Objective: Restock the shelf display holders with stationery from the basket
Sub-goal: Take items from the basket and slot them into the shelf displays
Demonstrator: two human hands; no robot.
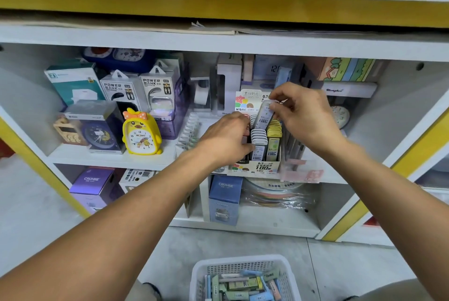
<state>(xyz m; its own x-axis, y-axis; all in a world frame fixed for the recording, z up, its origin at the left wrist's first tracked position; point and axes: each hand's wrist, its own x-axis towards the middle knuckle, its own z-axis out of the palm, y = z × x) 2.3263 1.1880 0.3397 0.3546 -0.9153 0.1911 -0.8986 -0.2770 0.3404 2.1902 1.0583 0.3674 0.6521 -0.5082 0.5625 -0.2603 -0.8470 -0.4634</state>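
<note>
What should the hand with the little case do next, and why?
Probably lower the case straight down into the white row of the display box. The right hand pinches it just above that row, tilted, while the left hand rests on the box's left side, likely steadying it.

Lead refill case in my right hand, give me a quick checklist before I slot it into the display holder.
1. Grip: right hand pinches the lead refill case at its top end. Ok.
2. Position: case held tilted above the white row of the display holder. Ok.
3. Holder steadied: left hand rests on the holder's left rows. Ok.
4. Free slot in that row: hidden by the case and hands. Cannot tell.
5. Colour match with the white row: case looks pale, blurred. Cannot tell.
6. More stock: basket on the floor holds cases. Ok.
</note>
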